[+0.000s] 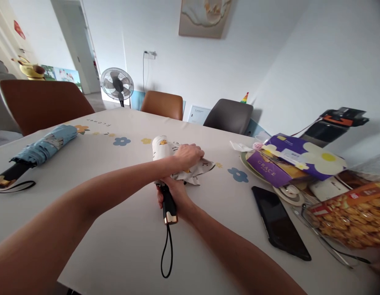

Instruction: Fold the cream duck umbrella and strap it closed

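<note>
A folding umbrella [159, 148] with white printed cloth lies on the table in front of me, partly wrapped, its loose cloth spread to the right. Its black handle with a gold-coloured end [169, 209] points towards me, and a black wrist loop hangs from it. My right hand [177, 193] is closed around the umbrella where cloth meets handle. Crossing above it, my left hand [190, 157] is closed on the cloth, fingertips partly hidden. At the far left lies a second umbrella [45, 145], blue and rolled up, with a black handle.
On the right are a black phone [280, 221], glasses [326, 241], a bag of snacks [352, 219], purple boxes [266, 168] on a plate and a dark bottle [326, 129]. Chairs [162, 104] stand along the table's far side, with a fan [117, 84] behind.
</note>
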`<state>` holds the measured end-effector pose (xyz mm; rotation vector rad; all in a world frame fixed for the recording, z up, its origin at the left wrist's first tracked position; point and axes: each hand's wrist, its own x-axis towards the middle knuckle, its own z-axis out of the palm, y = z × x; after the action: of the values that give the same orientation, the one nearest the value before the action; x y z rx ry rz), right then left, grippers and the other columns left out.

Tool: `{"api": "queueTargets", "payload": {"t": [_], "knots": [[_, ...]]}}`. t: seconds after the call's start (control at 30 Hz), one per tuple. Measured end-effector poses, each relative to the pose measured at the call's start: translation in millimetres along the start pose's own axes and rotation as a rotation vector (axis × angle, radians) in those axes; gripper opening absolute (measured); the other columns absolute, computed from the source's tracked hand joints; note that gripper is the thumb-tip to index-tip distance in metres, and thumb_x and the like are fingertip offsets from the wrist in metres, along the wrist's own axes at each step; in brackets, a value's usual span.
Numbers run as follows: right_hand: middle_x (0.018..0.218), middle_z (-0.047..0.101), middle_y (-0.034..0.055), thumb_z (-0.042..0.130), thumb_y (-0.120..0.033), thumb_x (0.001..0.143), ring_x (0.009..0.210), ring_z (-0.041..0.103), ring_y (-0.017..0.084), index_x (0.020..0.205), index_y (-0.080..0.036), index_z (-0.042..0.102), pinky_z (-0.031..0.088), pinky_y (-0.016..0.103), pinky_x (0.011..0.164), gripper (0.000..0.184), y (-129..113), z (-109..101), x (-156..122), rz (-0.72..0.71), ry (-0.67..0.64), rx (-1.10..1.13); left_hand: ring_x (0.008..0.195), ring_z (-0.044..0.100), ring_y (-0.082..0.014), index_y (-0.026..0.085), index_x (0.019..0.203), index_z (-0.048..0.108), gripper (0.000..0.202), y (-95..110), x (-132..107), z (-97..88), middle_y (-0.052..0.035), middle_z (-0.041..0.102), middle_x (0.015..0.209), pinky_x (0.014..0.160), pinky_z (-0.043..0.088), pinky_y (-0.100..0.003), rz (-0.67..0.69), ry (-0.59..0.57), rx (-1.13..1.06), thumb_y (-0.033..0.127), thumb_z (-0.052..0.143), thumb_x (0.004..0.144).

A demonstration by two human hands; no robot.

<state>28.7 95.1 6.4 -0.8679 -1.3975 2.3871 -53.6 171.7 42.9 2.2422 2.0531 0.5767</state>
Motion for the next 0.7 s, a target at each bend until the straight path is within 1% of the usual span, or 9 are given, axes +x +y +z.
{"api": "queueTargets", "payload": {"t": [0.07,0.13,0.2,0.27,0.37,0.47,0.57,0.63,0.7], "knots": [[0.035,0.046,-0.002,0.053,-0.035,0.073,0.028,0.043,0.011,0.055,-0.018,0.047,0.035,0.021,0.03,0.025,0,1,-1,-0.02,0.006,-0.002,0.107,0.049,-0.0228,0.021,0.092,0.062,0.027,3,-6,-11.3,-0.0075,0.061,0.109,0.08,0.039,-0.034,-0.016,0.12,-0.035,0.02,0.035,0.088],[0.035,0.046,-0.0018,0.053,-0.035,0.073,0.028,0.043,0.011,0.055,-0.018,0.047,0.036,0.022,0.03,0.026,1,1,0,-0.034,0.006,-0.011,0.104,0.051,-0.0188,0.022,0.096,0.061,0.025,3,-12,-24.3,-0.0042,0.06,0.112,0.078,0.04,-0.029,-0.034,0.256,-0.124,0.022,0.037,0.088],[0.035,0.047,-0.0011,0.052,-0.034,0.073,0.028,0.043,0.011,0.054,-0.017,0.047,0.037,0.023,0.03,0.026,2,0,1,-0.034,0.004,-0.017,0.092,0.055,-0.0148,0.022,0.093,0.061,0.021,1,-18,-37.4,-0.002,0.062,0.105,0.076,0.04,-0.027,-0.05,0.388,-0.243,0.022,0.041,0.085],[0.036,0.048,-0.0006,0.052,-0.035,0.073,0.028,0.044,0.012,0.055,-0.017,0.048,0.038,0.024,0.031,0.026,3,-1,3,-0.022,0.01,-0.011,0.077,0.055,-0.0121,0.021,0.089,0.06,0.018,-4,-24,-49.6,-0.0013,0.063,0.092,0.072,0.041,-0.026,-0.077,0.477,-0.355,0.019,0.043,0.083],[0.037,0.049,-0.0003,0.053,-0.036,0.074,0.029,0.045,0.011,0.055,-0.016,0.049,0.039,0.023,0.032,0.028,3,-2,4,-0.01,0.034,0.002,0.067,0.054,-0.0103,0.02,0.089,0.056,0.017,-12,-35,-64.8,-0.0012,0.06,0.083,0.065,0.042,-0.025,-0.093,0.534,-0.551,0.018,0.04,0.083],[0.038,0.049,-0.0001,0.054,-0.036,0.074,0.03,0.045,0.011,0.055,-0.016,0.05,0.038,0.023,0.031,0.028,3,-2,2,-0.027,0.03,0.007,0.07,0.055,-0.0106,0.021,0.089,0.052,0.014,-24,-55,-75.3,-0.0022,0.06,0.09,0.061,0.043,-0.024,-0.081,0.553,-0.681,0.023,0.039,0.086],[0.038,0.05,0.0,0.055,-0.036,0.075,0.03,0.045,0.011,0.056,-0.015,0.051,0.038,0.023,0.031,0.029,3,-2,0,-0.054,0.013,0.005,0.073,0.056,-0.0117,0.02,0.086,0.052,0.009,-41,-82,-79.2,-0.0019,0.06,0.087,0.062,0.044,-0.023,-0.128,0.609,-0.629,0.026,0.045,0.084],[0.038,0.05,-0.0001,0.055,-0.038,0.075,0.03,0.045,0.011,0.056,-0.015,0.051,0.038,0.023,0.032,0.03,3,-2,0,-0.057,0.01,-0.001,0.07,0.055,-0.0112,0.02,0.084,0.054,0.007,-54,-101,-77.5,-0.0005,0.059,0.079,0.06,0.043,-0.022,-0.188,0.662,-0.552,0.024,0.049,0.08],[0.039,0.05,-0.0004,0.056,-0.039,0.075,0.03,0.045,0.011,0.056,-0.015,0.052,0.038,0.023,0.032,0.031,4,-3,0,-0.056,-0.002,-0.004,0.064,0.053,-0.0104,0.02,0.086,0.056,0.01,-66,-118,-72.9,0.001,0.059,0.074,0.057,0.043,-0.021,-0.245,0.621,-0.559,0.024,0.049,0.079]]}}
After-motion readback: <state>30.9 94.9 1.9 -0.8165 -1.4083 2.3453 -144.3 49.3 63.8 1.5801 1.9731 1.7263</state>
